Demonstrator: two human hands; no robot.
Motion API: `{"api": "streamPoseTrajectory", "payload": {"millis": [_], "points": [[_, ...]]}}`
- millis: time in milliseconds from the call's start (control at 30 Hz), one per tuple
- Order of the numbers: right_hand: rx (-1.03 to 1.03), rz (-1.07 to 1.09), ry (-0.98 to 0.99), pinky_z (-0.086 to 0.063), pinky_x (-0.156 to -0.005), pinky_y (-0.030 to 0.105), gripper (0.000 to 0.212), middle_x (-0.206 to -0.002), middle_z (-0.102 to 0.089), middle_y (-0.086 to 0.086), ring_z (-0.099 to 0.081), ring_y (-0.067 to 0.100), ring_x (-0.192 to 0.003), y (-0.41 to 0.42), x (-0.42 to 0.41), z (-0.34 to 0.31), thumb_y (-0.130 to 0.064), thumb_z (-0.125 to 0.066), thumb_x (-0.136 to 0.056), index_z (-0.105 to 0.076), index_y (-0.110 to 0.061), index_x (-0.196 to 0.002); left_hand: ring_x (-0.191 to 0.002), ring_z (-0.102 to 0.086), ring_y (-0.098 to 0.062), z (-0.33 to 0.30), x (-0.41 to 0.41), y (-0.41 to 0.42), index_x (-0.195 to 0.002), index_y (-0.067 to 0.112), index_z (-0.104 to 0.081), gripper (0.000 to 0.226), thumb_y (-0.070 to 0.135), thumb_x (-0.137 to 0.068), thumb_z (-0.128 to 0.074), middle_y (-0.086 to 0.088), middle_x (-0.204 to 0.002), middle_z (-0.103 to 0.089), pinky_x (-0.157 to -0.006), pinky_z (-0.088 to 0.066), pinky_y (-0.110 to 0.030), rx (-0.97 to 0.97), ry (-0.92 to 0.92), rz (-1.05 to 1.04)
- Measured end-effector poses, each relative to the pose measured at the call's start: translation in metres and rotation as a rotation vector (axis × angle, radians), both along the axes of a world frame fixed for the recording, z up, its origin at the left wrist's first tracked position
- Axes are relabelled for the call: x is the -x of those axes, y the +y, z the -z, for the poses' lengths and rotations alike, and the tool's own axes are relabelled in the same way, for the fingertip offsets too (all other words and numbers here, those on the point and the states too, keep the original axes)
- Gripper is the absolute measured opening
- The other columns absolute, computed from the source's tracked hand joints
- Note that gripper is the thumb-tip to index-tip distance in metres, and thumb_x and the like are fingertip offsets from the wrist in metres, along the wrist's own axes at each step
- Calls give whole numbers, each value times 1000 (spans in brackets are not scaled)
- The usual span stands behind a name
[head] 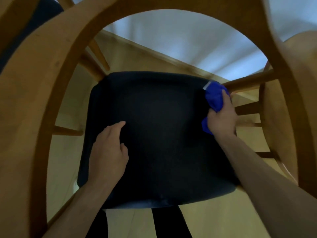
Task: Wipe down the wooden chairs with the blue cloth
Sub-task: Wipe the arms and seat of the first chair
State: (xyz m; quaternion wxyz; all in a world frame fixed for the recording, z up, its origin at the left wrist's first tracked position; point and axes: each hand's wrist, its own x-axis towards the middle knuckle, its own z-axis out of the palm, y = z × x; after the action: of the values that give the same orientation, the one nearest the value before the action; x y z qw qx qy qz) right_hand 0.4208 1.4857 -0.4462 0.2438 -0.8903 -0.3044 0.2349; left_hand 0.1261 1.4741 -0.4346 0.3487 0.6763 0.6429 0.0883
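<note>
Far left I see the curved wooden backrest rail arching over the whole view, with a spindle running down toward the seat. My left hand rests on the dark seat cushion, holding nothing, fingers loosely bent and forefinger stretched forward. I read it as a brace for the chair.

Right side: my right hand grips the blue cloth, fingers curled round the wad. The cloth sits at the seat's far right corner, just where the wooden side rail meets it. Edges are blurred, so I think it touches the wood, but cannot confirm.

Step in hand, I judge: wiping the right-side rail and struts. To do it well, keep the left hand planted so the chair doesn't shift, wrap the cloth round each strut rather than dabbing one face, and run along the grain down into the joints.

Cloth: vivid blue, soft, bunched into a ball, a small pale tag sticking out at its top, a bit bulging below the palm.
</note>
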Motion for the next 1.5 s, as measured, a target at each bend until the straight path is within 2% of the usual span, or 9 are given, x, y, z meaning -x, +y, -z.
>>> {"api": "streamPoseTrajectory", "payload": {"millis": [167,267,467,600,700,867,967,1233,1500], "points": [[-110,-506,157,-27,-119,43,76,-155,-37,15,-35,30,-143,28,173,21,12,-58,-79,-42,-13,-149,-120,-49,-32,-2,14,-6,-138,10,-46,56,-4,-84,-56,-13,-134,-52,-94,-45,-48,28,182,-113],[-92,-752,283,-21,-122,40,78,-159,-31,13,-27,27,-147,31,199,14,10,-59,-81,-39,-18,-151,-117,-48,-36,-3,19,-4,-137,11,-45,56,-2,-83,-55,-16,-132,-51,-89,-43,-49,80,271,-204],[-256,-361,296,-25,-119,23,67,-150,-46,8,-42,16,-139,3,90,-6,15,-53,-84,-48,-13,-145,-125,-44,-29,0,3,-16,-139,11,-48,57,-7,-85,-57,-12,-135,-53,-103,-40,-43,-17,116,-35],[-118,32,54,-38,-112,39,58,-130,-56,-10,-53,8,-119,-50,-29,-16,-3,-54,-93,-46,-32,-142,-138,-34,-22,1,-32,-29,-142,19,-45,57,1,-89,-57,-3,-142,-48,-111,-34,-38,-21,86,60],[2,-8,9,-40,-109,47,53,-118,-59,-1,-56,14,-111,-73,-70,-16,-5,-55,-94,-46,-28,-141,-139,-35,-21,6,-55,-30,-141,21,-48,56,2,-89,-58,-1,-141,-51,-110,-31,-35,-52,38,129],[1,102,-12,-38,-108,35,62,-123,-57,3,-56,19,-115,-50,-39,7,-1,-57,-91,-39,-24,-146,-137,-38,-25,6,-50,-25,-139,18,-51,55,0,-88,-59,-4,-138,-54,-110,-32,-38,-85,25,128],[-90,-23,11,-32,-110,25,61,-134,-57,6,-53,20,-125,-23,23,11,1,-57,-89,-44,-17,-146,-135,-40,-26,6,-21,-26,-137,18,-52,54,-1,-87,-59,-4,-137,-55,-110,-35,-42,-94,58,30],[-139,-894,262,-26,-119,37,71,-156,-36,12,-35,26,-143,2,204,17,6,-60,-84,-41,-14,-150,-122,-47,-27,3,54,-60,-139,18,-48,60,-4,-84,-52,-6,-136,-53,-97,-45,-43,6,194,-321],[-176,-679,105,-21,-103,4,66,-148,-48,6,-44,17,-135,73,126,4,3,-55,-87,-43,-17,-149,-132,-39,-17,1,38,-78,-143,21,-42,55,6,-92,-55,-1,-142,-48,-110,-36,-35,-15,115,-283]]}}
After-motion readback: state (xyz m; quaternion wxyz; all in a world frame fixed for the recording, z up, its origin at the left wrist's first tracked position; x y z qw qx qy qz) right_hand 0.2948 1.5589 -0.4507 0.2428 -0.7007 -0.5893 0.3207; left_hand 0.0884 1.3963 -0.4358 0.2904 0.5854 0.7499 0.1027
